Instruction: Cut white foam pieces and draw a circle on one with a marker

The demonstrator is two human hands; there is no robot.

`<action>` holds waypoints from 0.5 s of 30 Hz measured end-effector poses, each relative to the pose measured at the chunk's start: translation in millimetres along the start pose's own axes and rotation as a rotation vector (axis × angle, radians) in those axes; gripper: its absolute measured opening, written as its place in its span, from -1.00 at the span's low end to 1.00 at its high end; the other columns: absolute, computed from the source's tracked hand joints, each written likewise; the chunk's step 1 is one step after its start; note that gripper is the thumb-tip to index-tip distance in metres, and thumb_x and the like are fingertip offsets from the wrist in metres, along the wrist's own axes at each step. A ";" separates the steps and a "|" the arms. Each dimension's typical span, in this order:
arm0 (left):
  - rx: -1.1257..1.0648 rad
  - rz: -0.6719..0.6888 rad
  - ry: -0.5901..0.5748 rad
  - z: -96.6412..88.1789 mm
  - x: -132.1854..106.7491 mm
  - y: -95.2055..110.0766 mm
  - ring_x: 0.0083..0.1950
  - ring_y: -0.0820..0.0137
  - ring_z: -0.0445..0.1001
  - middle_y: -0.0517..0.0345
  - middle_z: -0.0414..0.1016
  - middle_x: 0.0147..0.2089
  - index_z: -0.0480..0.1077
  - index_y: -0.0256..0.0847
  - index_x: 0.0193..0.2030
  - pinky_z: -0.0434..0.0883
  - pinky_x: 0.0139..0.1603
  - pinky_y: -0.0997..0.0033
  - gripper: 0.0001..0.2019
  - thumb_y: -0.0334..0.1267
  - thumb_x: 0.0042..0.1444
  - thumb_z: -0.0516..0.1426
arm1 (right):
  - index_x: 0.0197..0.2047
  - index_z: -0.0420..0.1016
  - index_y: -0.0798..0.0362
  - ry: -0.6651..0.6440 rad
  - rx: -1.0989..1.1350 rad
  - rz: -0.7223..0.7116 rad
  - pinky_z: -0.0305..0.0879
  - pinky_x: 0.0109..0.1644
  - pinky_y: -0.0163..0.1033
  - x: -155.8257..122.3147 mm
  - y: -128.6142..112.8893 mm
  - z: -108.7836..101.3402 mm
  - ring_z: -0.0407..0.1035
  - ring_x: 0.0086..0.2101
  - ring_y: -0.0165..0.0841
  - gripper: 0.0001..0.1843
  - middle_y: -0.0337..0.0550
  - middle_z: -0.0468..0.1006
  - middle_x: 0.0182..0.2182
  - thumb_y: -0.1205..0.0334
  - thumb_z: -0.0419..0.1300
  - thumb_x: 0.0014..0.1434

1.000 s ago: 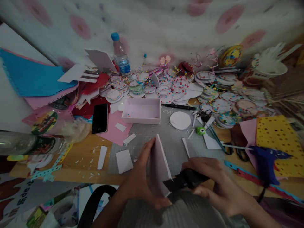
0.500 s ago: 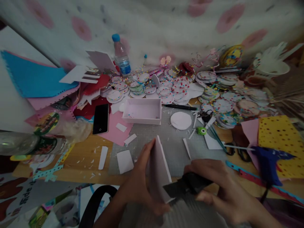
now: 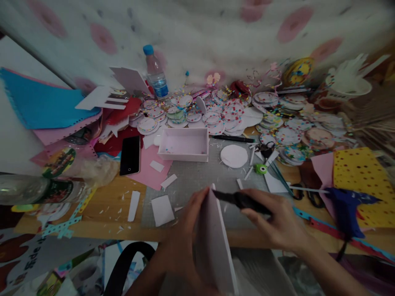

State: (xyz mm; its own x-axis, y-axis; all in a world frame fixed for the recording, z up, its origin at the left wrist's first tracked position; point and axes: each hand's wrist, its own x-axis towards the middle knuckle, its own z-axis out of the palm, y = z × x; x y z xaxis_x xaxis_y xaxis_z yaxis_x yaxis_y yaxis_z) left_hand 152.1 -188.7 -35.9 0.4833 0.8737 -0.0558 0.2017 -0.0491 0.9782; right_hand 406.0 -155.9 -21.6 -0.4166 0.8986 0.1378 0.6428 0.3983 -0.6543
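Note:
My left hand [image 3: 185, 238] is closed around a white foam board panel [image 3: 212, 242], held upright on its edge at the near side of the table. In my right hand [image 3: 277, 222] is a black utility knife [image 3: 247, 201]. Its dark blade meets the far top corner of the panel. Beyond my hands, an open white box [image 3: 184, 144] sits on the grey cutting mat [image 3: 197, 176]. A white paper disc [image 3: 233, 156] lies to the right of the box. Small white offcuts [image 3: 162, 210] are scattered across the mat.
A phone [image 3: 130, 155] lies left of the box on pink paper. Stacks of decorated discs [image 3: 212, 117] and a water bottle [image 3: 156, 74] line the back. To the right are scissors [image 3: 314, 198], a blue glue gun [image 3: 345, 209] and yellow dotted felt [image 3: 364, 185].
The knife in my right hand has moved away from me, from the panel's near end to its far corner. The panel has shifted slightly nearer to me.

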 end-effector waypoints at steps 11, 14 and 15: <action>0.043 -0.039 0.051 1.8 -0.8 -9.7 0.42 -0.15 -0.19 -0.06 -0.25 0.46 -0.33 -0.07 0.42 -0.13 0.37 -0.19 0.40 0.23 -0.52 0.36 | -0.16 0.46 0.04 -0.155 0.115 -0.154 0.31 -0.36 -0.26 -9.9 -20.7 -13.5 0.50 -0.40 -0.29 -0.49 -0.10 0.59 -0.38 -0.22 -0.03 0.25; 0.010 -0.025 0.039 2.0 -1.4 -12.0 0.42 -0.16 -0.18 -0.05 -0.24 0.46 -0.30 -0.05 0.42 -0.14 0.37 -0.19 0.42 0.20 -0.58 0.39 | -0.16 0.46 0.05 -0.117 0.090 -0.157 0.32 -0.36 -0.26 -5.2 -16.9 -8.8 0.51 -0.38 -0.27 -0.49 -0.06 0.61 -0.35 -0.21 -0.05 0.27; -0.012 -0.017 0.028 2.2 -1.7 -11.8 0.41 -0.16 -0.16 -0.04 -0.23 0.46 -0.29 -0.04 0.42 -0.14 0.37 -0.19 0.43 0.19 -0.60 0.39 | -0.16 0.46 0.06 -0.103 0.084 -0.148 0.32 -0.38 -0.27 -3.7 -12.8 -6.0 0.51 -0.39 -0.27 -0.50 -0.06 0.61 -0.35 -0.18 -0.05 0.27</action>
State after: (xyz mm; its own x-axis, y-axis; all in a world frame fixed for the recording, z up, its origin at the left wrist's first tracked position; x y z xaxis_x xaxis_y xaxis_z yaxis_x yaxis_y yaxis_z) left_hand 150.7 -190.7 -47.8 0.4559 0.8876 -0.0665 0.1994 -0.0290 0.9795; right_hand 403.1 -163.2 -9.2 -0.5690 0.8060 0.1630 0.5154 0.5040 -0.6931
